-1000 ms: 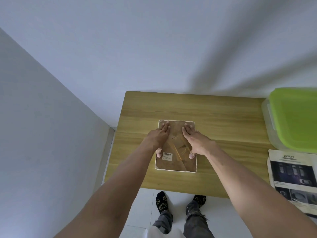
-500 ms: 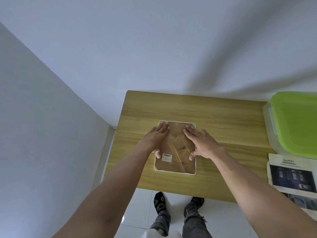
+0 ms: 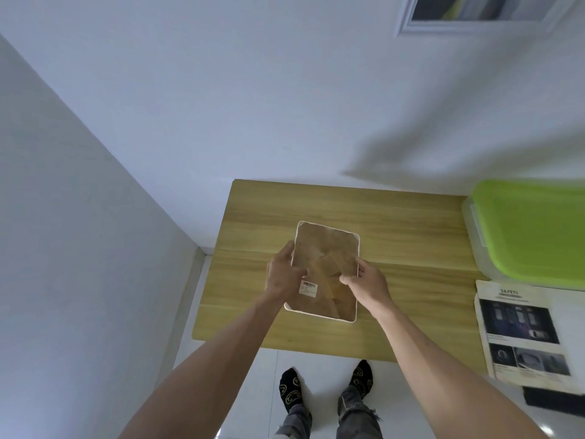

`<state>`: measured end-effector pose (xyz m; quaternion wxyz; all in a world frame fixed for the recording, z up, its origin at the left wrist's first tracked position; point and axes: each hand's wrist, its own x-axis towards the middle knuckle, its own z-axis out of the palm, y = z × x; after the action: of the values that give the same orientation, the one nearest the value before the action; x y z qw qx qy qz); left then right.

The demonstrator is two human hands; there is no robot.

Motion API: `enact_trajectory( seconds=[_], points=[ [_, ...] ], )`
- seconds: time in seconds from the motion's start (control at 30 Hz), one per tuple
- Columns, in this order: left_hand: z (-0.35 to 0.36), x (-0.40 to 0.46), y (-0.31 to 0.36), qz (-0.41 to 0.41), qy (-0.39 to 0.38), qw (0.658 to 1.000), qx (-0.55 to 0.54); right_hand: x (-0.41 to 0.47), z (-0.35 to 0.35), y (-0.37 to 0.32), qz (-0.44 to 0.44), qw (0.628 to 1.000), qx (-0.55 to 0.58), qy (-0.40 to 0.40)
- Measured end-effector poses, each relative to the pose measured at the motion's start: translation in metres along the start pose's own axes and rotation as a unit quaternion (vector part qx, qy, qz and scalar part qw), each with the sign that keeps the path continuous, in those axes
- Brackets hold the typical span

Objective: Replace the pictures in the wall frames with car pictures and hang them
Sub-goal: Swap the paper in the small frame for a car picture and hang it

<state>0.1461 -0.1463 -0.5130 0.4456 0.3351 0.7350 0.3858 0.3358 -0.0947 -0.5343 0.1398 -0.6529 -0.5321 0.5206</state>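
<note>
A white-edged picture frame [image 3: 326, 248] shows its brown backing board, with a small barcode label near its lower left. It is raised a little off the wooden table [image 3: 395, 223]. My left hand [image 3: 281, 275] grips its left edge, and my right hand [image 3: 368, 280] grips its right edge with the thumb on the backing. A sheet with car pictures [image 3: 525, 331] lies at the right. Another framed picture [image 3: 474, 11] hangs on the wall at the top right.
A clear plastic box with a green lid [image 3: 531, 229] stands at the table's right side. A dark flat object [image 3: 550, 399] lies below the car sheet. The table's left end sits by the wall corner. My feet in black socks stand on white floor tiles.
Both hands were pressing flat on the frame's back; they have shifted to its side edges and lifted it. My view has tilted up, which brings the hanging wall frame into sight.
</note>
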Motion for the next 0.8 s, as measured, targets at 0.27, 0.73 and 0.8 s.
enact_trajectory(
  seconds=[0.27, 0.73, 0.8],
  points=[
    [0.003, -0.015, 0.055, 0.0, -0.016, 0.994, -0.109, -0.023, -0.038, -0.027, -0.026, 0.994, 0.089, 0.057],
    [0.126, -0.108, 0.168, 0.291, 0.07, 0.951, 0.079, -0.092, -0.185, -0.125, -0.177, 0.956, 0.216, 0.086],
    [0.149, -0.123, 0.179, 0.327, 0.052, 0.939, 0.095, -0.099, -0.214, -0.117, -0.178, 0.948, 0.246, 0.092]
  ],
)
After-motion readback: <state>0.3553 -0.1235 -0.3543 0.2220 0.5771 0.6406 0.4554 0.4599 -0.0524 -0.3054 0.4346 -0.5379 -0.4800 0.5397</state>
